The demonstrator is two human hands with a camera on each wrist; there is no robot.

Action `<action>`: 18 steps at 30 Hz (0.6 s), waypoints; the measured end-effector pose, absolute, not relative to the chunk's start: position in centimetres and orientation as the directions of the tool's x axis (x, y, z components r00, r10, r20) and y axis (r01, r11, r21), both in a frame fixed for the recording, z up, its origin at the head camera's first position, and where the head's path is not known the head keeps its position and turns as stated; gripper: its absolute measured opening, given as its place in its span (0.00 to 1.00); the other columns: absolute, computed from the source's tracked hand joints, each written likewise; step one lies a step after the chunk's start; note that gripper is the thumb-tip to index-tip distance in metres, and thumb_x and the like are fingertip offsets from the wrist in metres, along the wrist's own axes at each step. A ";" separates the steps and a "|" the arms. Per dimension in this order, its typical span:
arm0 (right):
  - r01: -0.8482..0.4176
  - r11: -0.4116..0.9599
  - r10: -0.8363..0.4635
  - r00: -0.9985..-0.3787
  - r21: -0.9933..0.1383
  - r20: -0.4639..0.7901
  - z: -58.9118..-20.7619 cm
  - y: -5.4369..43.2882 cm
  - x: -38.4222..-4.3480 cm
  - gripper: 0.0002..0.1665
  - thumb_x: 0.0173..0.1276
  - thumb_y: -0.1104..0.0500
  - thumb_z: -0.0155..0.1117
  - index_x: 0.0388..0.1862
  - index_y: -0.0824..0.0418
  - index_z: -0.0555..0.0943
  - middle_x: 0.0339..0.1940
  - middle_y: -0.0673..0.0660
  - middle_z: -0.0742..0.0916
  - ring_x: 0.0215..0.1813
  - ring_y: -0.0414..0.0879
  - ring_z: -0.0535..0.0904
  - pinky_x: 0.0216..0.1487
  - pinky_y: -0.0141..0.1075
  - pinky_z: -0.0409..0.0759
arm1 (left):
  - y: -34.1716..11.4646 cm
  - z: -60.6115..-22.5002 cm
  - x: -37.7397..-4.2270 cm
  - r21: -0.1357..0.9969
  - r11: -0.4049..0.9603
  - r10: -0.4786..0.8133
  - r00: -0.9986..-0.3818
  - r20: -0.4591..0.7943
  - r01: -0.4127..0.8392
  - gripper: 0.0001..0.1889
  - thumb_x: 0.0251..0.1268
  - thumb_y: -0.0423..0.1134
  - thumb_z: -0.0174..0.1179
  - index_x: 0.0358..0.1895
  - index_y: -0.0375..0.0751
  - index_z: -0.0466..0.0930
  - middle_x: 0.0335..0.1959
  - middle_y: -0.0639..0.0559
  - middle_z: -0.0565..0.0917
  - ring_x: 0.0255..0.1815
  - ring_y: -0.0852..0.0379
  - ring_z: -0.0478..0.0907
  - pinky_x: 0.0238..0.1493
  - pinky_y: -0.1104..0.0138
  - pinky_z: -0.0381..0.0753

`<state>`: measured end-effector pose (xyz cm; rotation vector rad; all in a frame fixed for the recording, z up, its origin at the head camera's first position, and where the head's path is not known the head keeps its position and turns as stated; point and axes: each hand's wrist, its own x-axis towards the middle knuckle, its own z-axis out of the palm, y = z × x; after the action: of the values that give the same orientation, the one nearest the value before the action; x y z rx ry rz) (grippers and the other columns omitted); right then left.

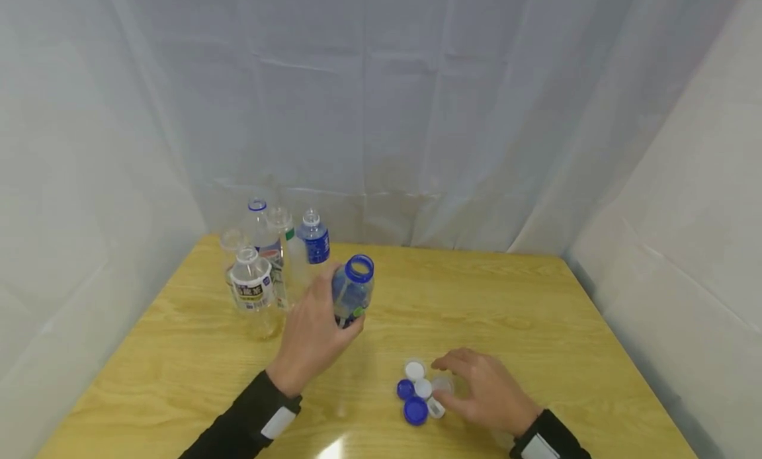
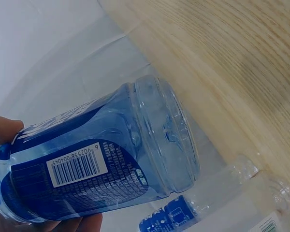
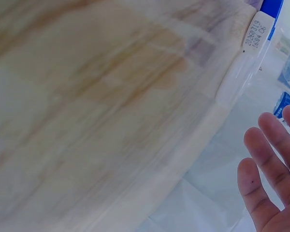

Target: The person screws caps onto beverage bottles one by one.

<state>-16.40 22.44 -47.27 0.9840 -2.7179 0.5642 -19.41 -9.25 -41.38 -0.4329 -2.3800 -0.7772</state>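
Note:
My left hand grips a blue-tinted plastic bottle, raised off the table and tilted, with its uncapped blue mouth facing me. In the left wrist view the bottle's base and barcoded dark blue label show. Beside a cluster of bottle caps hovers my right hand, thumb and fingers apart, holding nothing. The cluster has a large blue cap, a small blue cap, white caps and a translucent cap partly behind the fingers. A printed white cap shows in the right wrist view.
Several uncapped bottles stand at the back left of the wooden table: a clear one with a white label, a blue-labelled one and others overlapping behind. Pale curtains close off the back and both sides.

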 end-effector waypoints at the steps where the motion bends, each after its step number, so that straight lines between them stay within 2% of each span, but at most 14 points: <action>1: -0.652 0.704 -0.576 -0.756 -0.281 0.311 -47.3 22.4 -16.4 0.21 0.62 0.43 0.73 0.51 0.48 0.86 0.48 0.43 0.87 0.49 0.37 0.84 0.47 0.37 0.85 | -9.2 -41.4 -19.3 0.428 0.775 0.121 -0.773 0.622 0.466 0.52 0.46 0.46 0.78 0.75 0.41 0.57 0.55 0.39 0.79 0.47 0.44 0.82 0.43 0.51 0.86; 7: -0.681 0.684 -0.599 -0.729 -0.260 0.332 -47.2 22.0 -16.0 0.20 0.61 0.44 0.74 0.50 0.48 0.86 0.48 0.42 0.87 0.51 0.36 0.83 0.50 0.39 0.85 | -9.0 -41.3 -18.4 0.434 0.772 0.132 -0.785 0.606 0.465 0.52 0.46 0.47 0.78 0.74 0.42 0.57 0.57 0.43 0.78 0.47 0.46 0.82 0.43 0.53 0.86; 13: -0.687 0.677 -0.620 -0.726 -0.265 0.299 -47.4 21.8 -15.6 0.20 0.63 0.43 0.72 0.52 0.47 0.85 0.51 0.40 0.85 0.52 0.36 0.82 0.52 0.40 0.85 | -9.0 -41.6 -17.5 0.419 0.773 0.146 -0.776 0.613 0.476 0.52 0.44 0.46 0.79 0.74 0.43 0.58 0.59 0.44 0.77 0.48 0.46 0.82 0.44 0.53 0.86; 18: -0.714 0.643 -0.666 -0.700 -0.277 0.259 -47.3 21.6 -15.6 0.20 0.64 0.42 0.71 0.53 0.45 0.84 0.53 0.39 0.83 0.55 0.37 0.80 0.55 0.41 0.84 | -9.0 -41.6 -17.3 0.400 0.780 0.156 -0.769 0.620 0.481 0.53 0.43 0.46 0.79 0.74 0.43 0.58 0.58 0.43 0.78 0.48 0.46 0.82 0.45 0.52 0.85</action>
<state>-15.63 21.59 -47.30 1.1504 -2.7253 0.5473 -17.28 -8.96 -41.64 -0.4736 -2.3945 -0.7481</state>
